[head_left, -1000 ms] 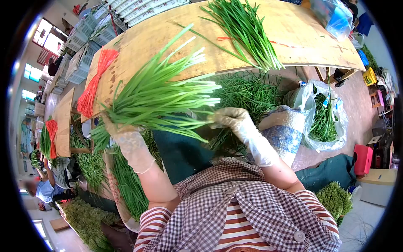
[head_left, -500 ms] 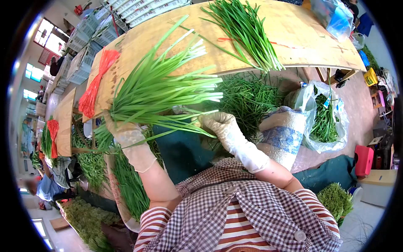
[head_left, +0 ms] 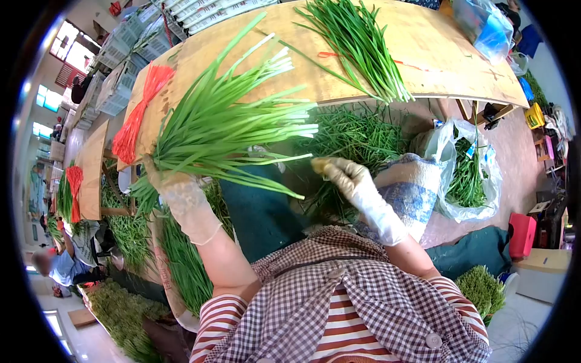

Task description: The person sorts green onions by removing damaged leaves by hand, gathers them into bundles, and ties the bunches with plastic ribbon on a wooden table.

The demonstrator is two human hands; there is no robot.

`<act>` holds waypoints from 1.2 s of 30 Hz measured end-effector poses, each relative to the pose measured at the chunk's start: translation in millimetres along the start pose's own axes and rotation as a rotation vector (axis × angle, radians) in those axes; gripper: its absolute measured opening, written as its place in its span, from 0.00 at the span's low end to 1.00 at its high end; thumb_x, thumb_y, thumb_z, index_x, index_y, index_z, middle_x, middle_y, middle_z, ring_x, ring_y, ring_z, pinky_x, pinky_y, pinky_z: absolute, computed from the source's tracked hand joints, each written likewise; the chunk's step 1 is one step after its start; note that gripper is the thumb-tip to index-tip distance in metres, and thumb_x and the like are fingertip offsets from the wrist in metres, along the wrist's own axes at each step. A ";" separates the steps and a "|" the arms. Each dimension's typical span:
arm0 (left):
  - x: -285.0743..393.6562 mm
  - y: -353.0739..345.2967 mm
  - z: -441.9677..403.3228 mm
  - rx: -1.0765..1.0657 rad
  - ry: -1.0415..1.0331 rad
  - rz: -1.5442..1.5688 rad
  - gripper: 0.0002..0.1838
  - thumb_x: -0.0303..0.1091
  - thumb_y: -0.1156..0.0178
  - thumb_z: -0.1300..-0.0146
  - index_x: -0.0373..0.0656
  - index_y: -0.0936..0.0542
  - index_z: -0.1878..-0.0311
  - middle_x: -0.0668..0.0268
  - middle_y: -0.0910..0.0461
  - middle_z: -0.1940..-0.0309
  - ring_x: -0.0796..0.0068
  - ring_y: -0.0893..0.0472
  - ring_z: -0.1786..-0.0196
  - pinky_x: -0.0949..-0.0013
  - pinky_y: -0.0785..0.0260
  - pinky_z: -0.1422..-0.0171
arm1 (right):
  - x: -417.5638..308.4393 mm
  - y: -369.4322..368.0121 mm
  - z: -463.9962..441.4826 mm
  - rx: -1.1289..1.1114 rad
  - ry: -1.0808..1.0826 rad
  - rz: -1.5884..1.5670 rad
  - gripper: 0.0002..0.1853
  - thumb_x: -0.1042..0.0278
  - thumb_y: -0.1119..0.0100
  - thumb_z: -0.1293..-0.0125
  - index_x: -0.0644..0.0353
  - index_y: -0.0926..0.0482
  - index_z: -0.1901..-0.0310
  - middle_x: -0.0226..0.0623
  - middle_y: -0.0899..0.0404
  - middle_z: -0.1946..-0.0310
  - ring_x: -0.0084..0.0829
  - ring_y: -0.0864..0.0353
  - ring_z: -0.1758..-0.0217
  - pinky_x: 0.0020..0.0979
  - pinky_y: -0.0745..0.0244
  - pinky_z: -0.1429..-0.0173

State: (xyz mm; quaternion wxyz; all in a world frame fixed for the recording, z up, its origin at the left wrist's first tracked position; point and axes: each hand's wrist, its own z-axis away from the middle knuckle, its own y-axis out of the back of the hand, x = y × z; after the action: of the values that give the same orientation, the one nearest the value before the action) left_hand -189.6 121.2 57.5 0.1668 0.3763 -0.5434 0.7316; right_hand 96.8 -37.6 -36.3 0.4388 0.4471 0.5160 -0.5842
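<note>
My left hand [head_left: 180, 186], in a pale translucent glove, is closed around the leafy end of a fanned bunch of garlic chives [head_left: 236, 121]. The white stem ends spread out to the right. My right hand [head_left: 346, 176], gloved too, is just right of the lowest stems and apart from them. Its fingers are pressed together, with yellowish fingertips; whether they pinch anything cannot be made out. Farther back on the wooden table [head_left: 266, 66], another bunch of chives [head_left: 363, 51] lies across a red tie.
Red ties [head_left: 142, 112] lie at the table's left edge. Below are loose green leaves [head_left: 357, 136], a blue-and-white woven sack [head_left: 408, 193] and a plastic bag of greens [head_left: 469, 172]. More chives [head_left: 190, 266] lie at my left. Another person [head_left: 66, 263] sits far left.
My right hand has moved right and slightly down, away from the stem ends. The chives in my left hand have shifted slightly left.
</note>
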 end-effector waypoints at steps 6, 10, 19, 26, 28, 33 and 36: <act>-3.2 -5.3 7.8 0.070 0.059 0.023 0.33 0.60 0.56 0.33 0.43 0.33 0.35 0.52 0.31 0.37 0.48 0.31 0.36 0.37 0.40 0.35 | -33.1 -55.8 6.8 -0.041 0.262 0.222 0.12 0.76 0.35 0.39 0.64 0.17 0.53 0.34 0.17 0.64 0.22 0.19 0.68 0.24 0.22 0.61; -2.1 11.8 -3.2 -0.003 0.131 0.088 0.33 0.60 0.56 0.33 0.44 0.34 0.34 0.52 0.32 0.36 0.48 0.32 0.36 0.36 0.39 0.35 | -28.7 -56.7 12.1 0.021 0.111 -0.027 0.10 0.75 0.36 0.38 0.65 0.17 0.55 0.36 0.17 0.62 0.23 0.19 0.64 0.24 0.22 0.58; -13.9 18.6 -3.4 -0.092 0.138 0.078 0.33 0.58 0.53 0.33 0.44 0.34 0.33 0.52 0.31 0.37 0.49 0.32 0.35 0.34 0.39 0.35 | -18.5 -14.9 23.9 -0.181 0.174 0.053 0.09 0.74 0.39 0.37 0.65 0.18 0.55 0.37 0.16 0.59 0.26 0.19 0.59 0.26 0.23 0.51; -5.6 40.5 -4.4 -0.253 0.103 -0.122 0.28 0.51 0.57 0.30 0.40 0.31 0.36 0.50 0.30 0.37 0.48 0.31 0.36 0.36 0.40 0.34 | -30.1 42.3 -12.3 0.326 0.238 0.579 0.13 0.69 0.38 0.37 0.56 0.17 0.50 0.36 0.15 0.56 0.27 0.18 0.53 0.27 0.25 0.44; -10.0 34.2 5.4 -0.220 0.174 -0.046 0.28 0.51 0.57 0.29 0.40 0.32 0.35 0.50 0.30 0.38 0.49 0.31 0.36 0.39 0.39 0.34 | -55.1 15.4 -20.5 0.149 0.275 0.349 0.15 0.67 0.37 0.37 0.59 0.18 0.49 0.40 0.16 0.55 0.27 0.18 0.53 0.28 0.26 0.44; -22.3 41.2 -4.4 -0.312 0.225 0.088 0.27 0.49 0.53 0.29 0.40 0.32 0.36 0.52 0.29 0.38 0.52 0.27 0.39 0.44 0.34 0.36 | -64.8 -14.3 -41.2 -0.096 -0.117 -0.011 0.12 0.71 0.35 0.38 0.68 0.18 0.55 0.36 0.15 0.64 0.21 0.18 0.63 0.23 0.22 0.58; -27.1 52.7 -9.6 -0.338 0.184 0.060 0.19 0.44 0.50 0.30 0.42 0.25 0.44 0.56 0.23 0.44 0.55 0.22 0.45 0.47 0.29 0.39 | -41.0 -18.3 -44.1 0.039 -0.173 -0.357 0.12 0.75 0.35 0.41 0.69 0.18 0.56 0.39 0.15 0.65 0.24 0.17 0.63 0.24 0.20 0.57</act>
State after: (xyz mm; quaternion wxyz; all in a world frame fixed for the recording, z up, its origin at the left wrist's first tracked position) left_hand -209.6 115.9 1.2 0.2545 0.2582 -0.6519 0.6660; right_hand 90.9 9.9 4.6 0.3621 0.3049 0.5362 -0.6988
